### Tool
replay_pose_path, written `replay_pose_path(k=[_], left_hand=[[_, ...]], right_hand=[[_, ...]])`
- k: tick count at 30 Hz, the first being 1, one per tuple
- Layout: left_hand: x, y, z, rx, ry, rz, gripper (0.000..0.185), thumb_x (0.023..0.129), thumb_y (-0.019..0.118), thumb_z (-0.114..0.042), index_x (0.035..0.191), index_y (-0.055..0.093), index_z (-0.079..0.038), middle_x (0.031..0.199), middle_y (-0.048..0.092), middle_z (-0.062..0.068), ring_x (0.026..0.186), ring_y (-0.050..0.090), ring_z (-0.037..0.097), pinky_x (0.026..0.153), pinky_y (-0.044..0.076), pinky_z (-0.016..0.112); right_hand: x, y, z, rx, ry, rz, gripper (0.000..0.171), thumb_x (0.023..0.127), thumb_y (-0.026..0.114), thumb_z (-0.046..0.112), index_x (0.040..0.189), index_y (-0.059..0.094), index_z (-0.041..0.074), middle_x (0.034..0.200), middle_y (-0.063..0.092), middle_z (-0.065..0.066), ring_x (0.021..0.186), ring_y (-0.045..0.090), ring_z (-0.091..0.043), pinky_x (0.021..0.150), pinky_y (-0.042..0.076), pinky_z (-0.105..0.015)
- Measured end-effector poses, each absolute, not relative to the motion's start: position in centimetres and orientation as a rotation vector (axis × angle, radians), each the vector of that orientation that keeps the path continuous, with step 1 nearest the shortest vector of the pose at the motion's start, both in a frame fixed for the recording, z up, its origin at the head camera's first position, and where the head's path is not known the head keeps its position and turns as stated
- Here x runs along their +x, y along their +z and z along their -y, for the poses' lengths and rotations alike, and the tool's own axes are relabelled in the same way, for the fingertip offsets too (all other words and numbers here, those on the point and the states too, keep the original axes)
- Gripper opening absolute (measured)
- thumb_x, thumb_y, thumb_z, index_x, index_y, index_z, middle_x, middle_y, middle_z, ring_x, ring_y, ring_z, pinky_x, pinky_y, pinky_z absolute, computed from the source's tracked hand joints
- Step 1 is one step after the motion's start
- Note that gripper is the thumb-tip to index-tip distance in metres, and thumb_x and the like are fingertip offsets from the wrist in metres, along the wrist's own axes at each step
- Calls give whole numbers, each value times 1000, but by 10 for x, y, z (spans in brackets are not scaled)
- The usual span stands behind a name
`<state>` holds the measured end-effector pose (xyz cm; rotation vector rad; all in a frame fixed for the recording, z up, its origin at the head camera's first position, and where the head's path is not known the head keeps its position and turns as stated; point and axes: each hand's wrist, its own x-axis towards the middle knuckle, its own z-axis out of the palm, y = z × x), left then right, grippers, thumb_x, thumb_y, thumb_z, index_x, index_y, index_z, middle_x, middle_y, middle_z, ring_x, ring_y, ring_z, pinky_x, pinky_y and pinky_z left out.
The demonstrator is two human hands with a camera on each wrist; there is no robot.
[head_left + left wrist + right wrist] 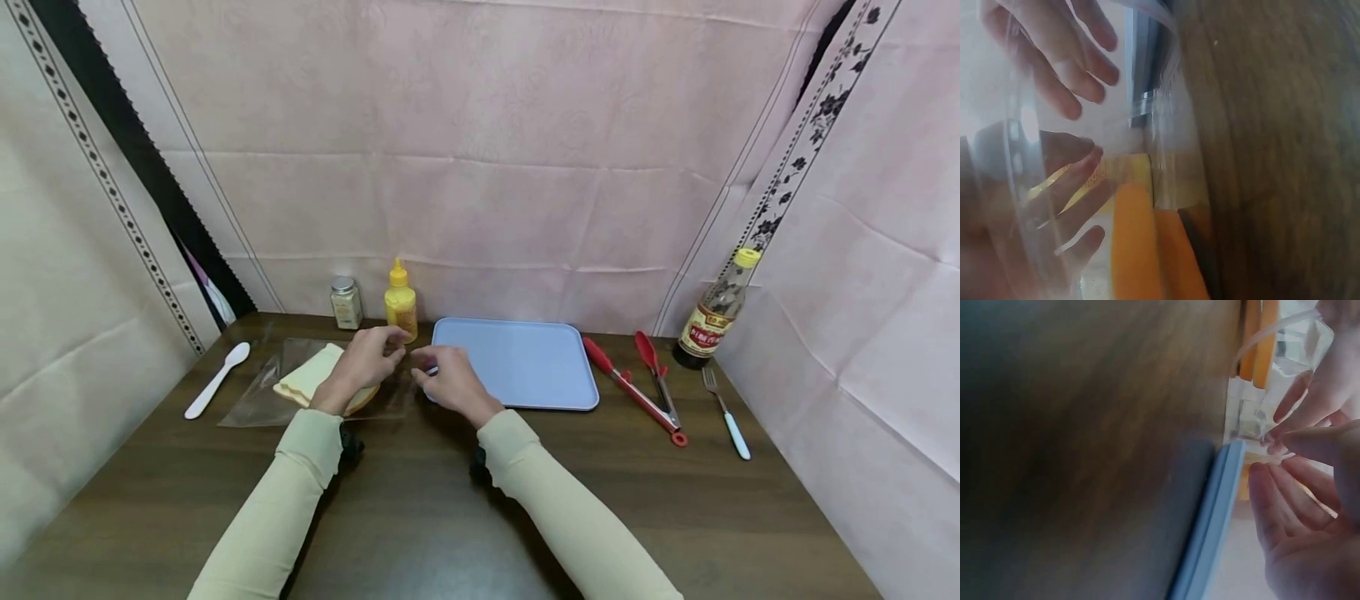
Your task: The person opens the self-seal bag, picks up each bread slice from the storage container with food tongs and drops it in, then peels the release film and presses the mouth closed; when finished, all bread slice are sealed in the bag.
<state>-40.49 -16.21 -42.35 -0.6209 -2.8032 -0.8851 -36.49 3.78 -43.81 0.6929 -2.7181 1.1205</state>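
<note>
We've got our right hand [450, 382] loose, holding nothing, beside the light-blue rectangular tray [525, 367]. Our left hand [365, 360] is over the clear plastic bag [258, 402], cream-coloured bread slices [310, 376] inside; can't tell if it's pinching. Yellow plastic squeeze bottle [401, 302] stands behind.

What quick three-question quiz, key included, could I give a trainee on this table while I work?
1. Which thing lies between the blue tray and the fork?
A) white spoon
B) red tongs
C) silver-capped jar
2. True or false: the red-labelled bottle has a yellow cap.
3. Seen from the head camera, which hand is nearer the bread?

Key: 1. B. 2. True. 3. The left hand.
</note>
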Motion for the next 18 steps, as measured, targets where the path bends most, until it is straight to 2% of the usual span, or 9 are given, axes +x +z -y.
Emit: replay_pose_path(k=[5, 10, 13, 18], left_hand=[[-405, -425, 164, -602, -911, 2812, 23, 104, 68, -4, 125, 77, -5, 118, 79, 15, 111, 74, 32, 94, 61, 50], [-406, -427, 166, -566, -887, 2877, 15, 105, 69, -8, 113, 81, -6, 117, 80, 15, 112, 73, 33, 95, 62, 50], [-406, -427, 166, -556, -881, 2881, 15, 106, 68, -11, 108, 82, -7, 113, 81, 13, 108, 74, 30, 92, 62, 48], [-404, -422, 168, -574, -939, 2864, 16, 105, 68, -15, 108, 82, -8, 109, 82, 10, 93, 74, 22, 86, 62, 43]], right_hand=[[-369, -439, -30, 592, 1114, 2747, 30, 108, 67, 18, 137, 74, 11, 125, 80, -6, 114, 76, -20, 92, 64, -34], [-369, -438, -25, 533, 1109, 2708, 19, 108, 67, 18, 121, 80, 12, 113, 80, -2, 102, 75, -17, 83, 63, -29], [-369, -438, -22, 538, 1079, 2715, 20, 108, 67, 17, 122, 81, 10, 110, 81, -2, 97, 75, -15, 80, 62, -26], [-369, -438, -15, 494, 1047, 2708, 23, 108, 68, 15, 126, 80, 11, 115, 83, -3, 101, 77, -16, 83, 64, -27]])
